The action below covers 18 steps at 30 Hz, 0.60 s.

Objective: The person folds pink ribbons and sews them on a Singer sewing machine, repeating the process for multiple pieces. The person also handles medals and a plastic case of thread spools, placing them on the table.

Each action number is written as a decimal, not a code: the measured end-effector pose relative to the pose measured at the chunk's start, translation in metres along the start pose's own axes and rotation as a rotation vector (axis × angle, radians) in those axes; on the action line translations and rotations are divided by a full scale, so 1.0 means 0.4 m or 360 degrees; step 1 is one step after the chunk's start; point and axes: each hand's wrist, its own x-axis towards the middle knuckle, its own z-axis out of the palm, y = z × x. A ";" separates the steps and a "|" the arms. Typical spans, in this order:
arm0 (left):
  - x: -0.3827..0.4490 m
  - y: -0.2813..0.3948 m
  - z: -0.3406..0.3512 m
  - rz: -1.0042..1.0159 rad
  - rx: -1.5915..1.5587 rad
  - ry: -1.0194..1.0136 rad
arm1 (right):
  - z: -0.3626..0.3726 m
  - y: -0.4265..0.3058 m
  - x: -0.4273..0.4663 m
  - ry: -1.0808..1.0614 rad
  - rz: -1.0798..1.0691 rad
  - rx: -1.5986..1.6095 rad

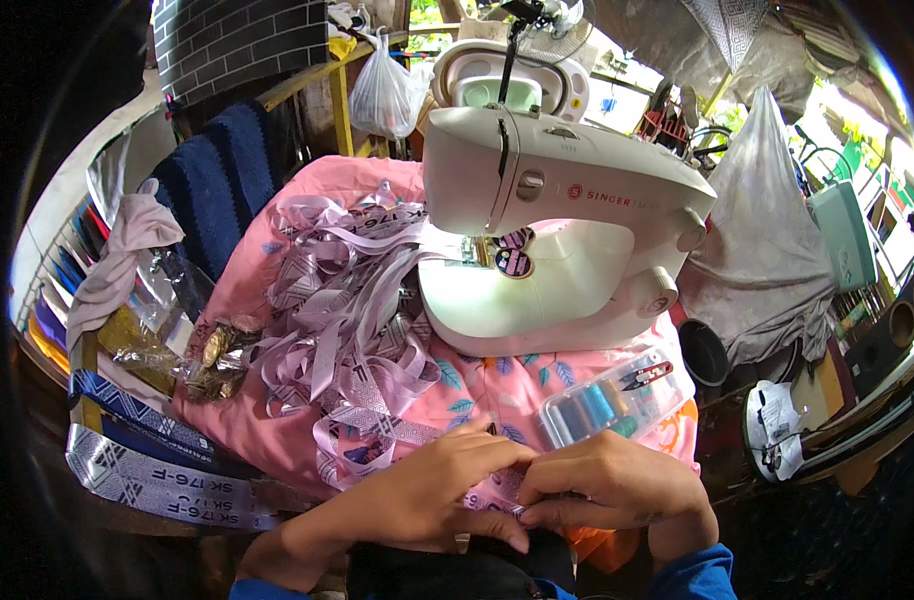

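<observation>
My left hand (457, 480) and my right hand (607, 484) meet low in the middle of the view, pinching a short piece of printed lilac ribbon (494, 489) between them. Their fingers hide much of that piece. Beyond them stands a white Singer sewing machine (532, 315). Two round dark patches or badges (512, 262) lie by its needle area. A large tangled heap of lilac printed ribbon (352, 300) spreads left of the machine, one strand running to the presser foot. Close above my right hand is a clear plastic box (569, 420) with thread spools, thread snips (646, 376) on top.
Pink leaf-print cloth (472, 375) covers the table. Gold-coloured medals (220, 345) in clear plastic lie at its left edge. Printed ribbons (171, 480) hang over a rail at lower left. A small fan (558, 37) is behind the machine; a grey cloth-covered object (764, 240) stands right.
</observation>
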 end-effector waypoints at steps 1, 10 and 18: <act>0.011 -0.003 -0.003 -0.0052 -0.0082 -0.0187 | -0.001 -0.007 0.000 0.0014 0.0013 -0.0022; -0.015 -0.004 -0.009 -0.0496 -0.0566 -0.0205 | -0.063 0.011 -0.094 0.0211 0.0442 0.0418; -0.009 0.012 -0.019 -0.0388 -0.0875 -0.0210 | -0.025 -0.031 -0.079 0.0416 0.0570 0.0644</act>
